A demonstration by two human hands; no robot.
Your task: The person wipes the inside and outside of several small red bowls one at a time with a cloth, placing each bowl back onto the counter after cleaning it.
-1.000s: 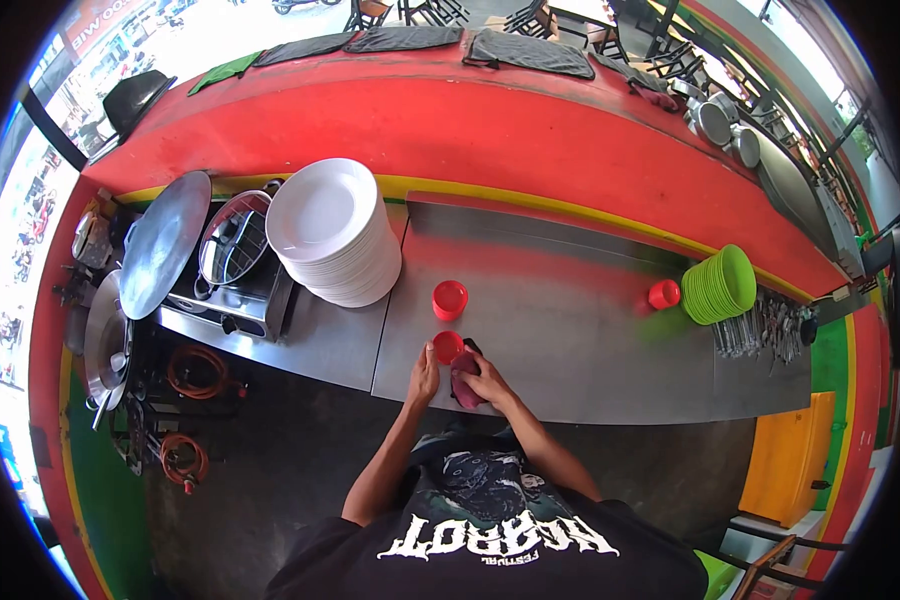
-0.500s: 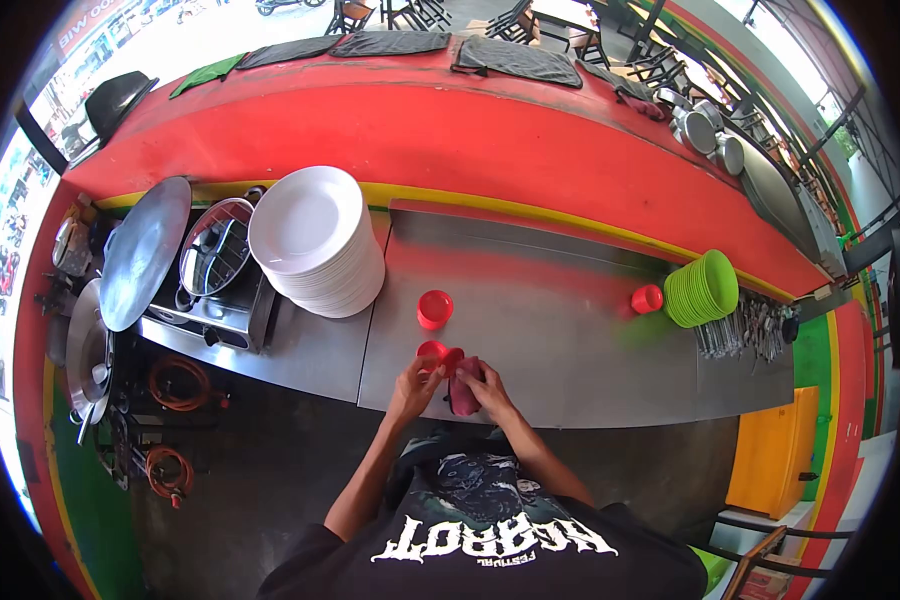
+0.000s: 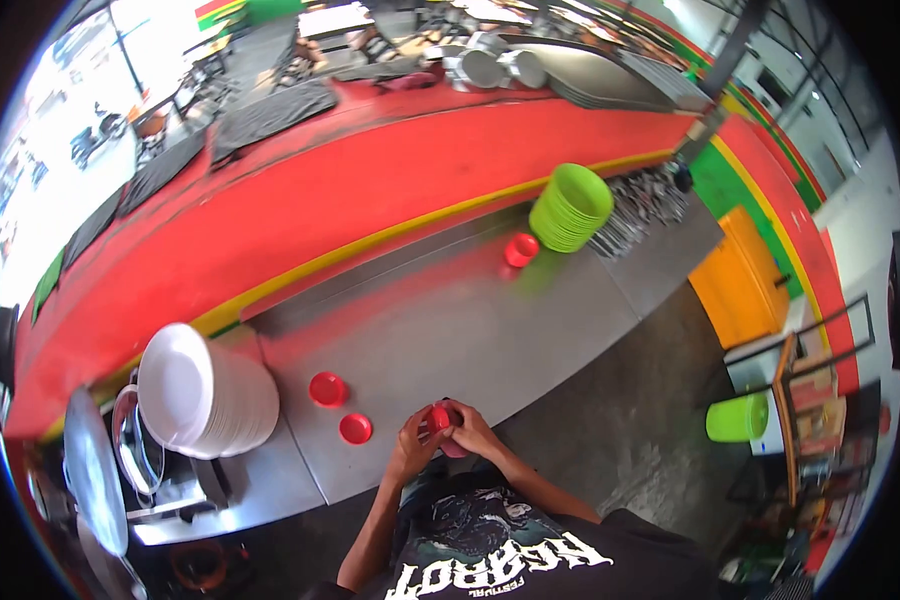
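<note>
Close to my body, at the table's front edge, both hands are together around a small red cup (image 3: 438, 418). My left hand (image 3: 413, 447) has its fingers closed on the cup from the left side. My right hand (image 3: 474, 432) is closed on a maroon cloth (image 3: 453, 449), which is bunched against the cup and partly hidden by the fingers. To the left on the steel table (image 3: 420, 340) stand two more small red cups, one farther back (image 3: 327, 390) and one nearer (image 3: 355, 429).
A tall stack of white plates (image 3: 245, 405) stands at the left, beside a stove with pans. Toward the far right are stacked green bowls (image 3: 570, 210), a red cup stack (image 3: 521, 250) and cutlery (image 3: 650, 205). A red wall (image 3: 370, 180) runs behind the table.
The view has turned right. One red cup now stands apart from my hands, near the other cup. My hands hold a red cup and the cloth closer together.
</note>
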